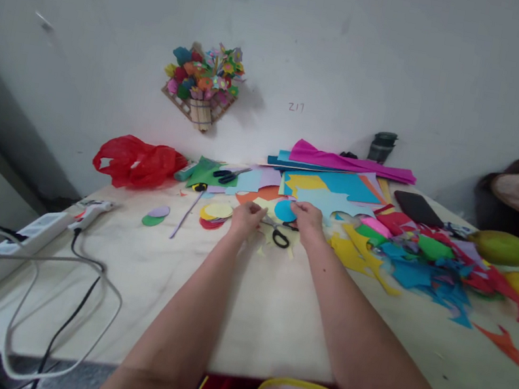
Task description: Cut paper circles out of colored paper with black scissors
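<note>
My right hand (309, 223) pinches the edge of a blue paper circle (285, 211) between thumb and fingers, just above the table. My left hand (246, 220) is closed with its fingertips together to the left of the circle. Whatever lies in its fingers, if anything, is too small to make out. Between and below the hands, black-handled scissors (280, 238) lie on pale paper scraps. To the left of my left hand are stacked yellow, orange and red paper circles (216, 212). Farther left, a lilac circle (160, 211) overlaps a green one (152, 221).
Colourful paper scraps (426, 269) are heaped at right beside green-yellow fruit (502, 248). Coloured sheets (350, 186), a second pair of scissors (227, 176) and a red plastic bag (138, 163) lie along the back. A power strip (41, 231) and loose cables occupy the left edge.
</note>
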